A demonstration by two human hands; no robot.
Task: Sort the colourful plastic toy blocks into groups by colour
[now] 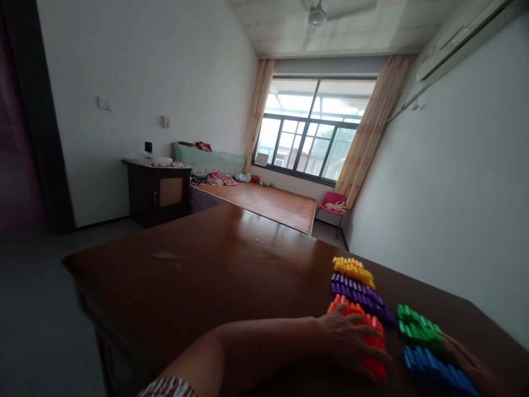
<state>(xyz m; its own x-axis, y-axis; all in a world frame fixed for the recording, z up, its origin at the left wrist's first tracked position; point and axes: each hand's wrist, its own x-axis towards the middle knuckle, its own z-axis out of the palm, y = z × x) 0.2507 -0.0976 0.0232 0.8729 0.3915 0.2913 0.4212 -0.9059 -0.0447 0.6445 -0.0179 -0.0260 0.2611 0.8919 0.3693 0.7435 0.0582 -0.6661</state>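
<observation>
Left hand [349, 337], in the view of the head camera, lies palm down over the red pieces [377, 365]. Its fingers are apart from each other and reach across the top of these pieces; they are not closed around one of them. The forearm comes from the lower left, and a patterned sleeve [167, 387] shows at the bottom edge.

The right hand [465, 355] is at the lower right, dark and blurred. Its fingers reach to the near right end of the green pieces [419, 326] and seem to touch them, but whether they are pressed together on a piece, I cannot tell. The blue pieces [438, 372] lie just beside this hand, on the side nearer to the person.

All the coloured pieces are on the right part of the brown table [198, 270], packed side by side in groups. The yellow pieces [354, 270] are farthest from the person, then come the purple pieces [361, 295], and then the red ones under the hand. The green and the blue groups lie to the right of these, with a gap of table between.

Behind the table there is a bed [273, 201] with a reddish-brown mat, and a dark cabinet [159, 193] stands to its left. A pink chair [333, 199] is near the window [309, 129], between the bed and the right wall.
</observation>
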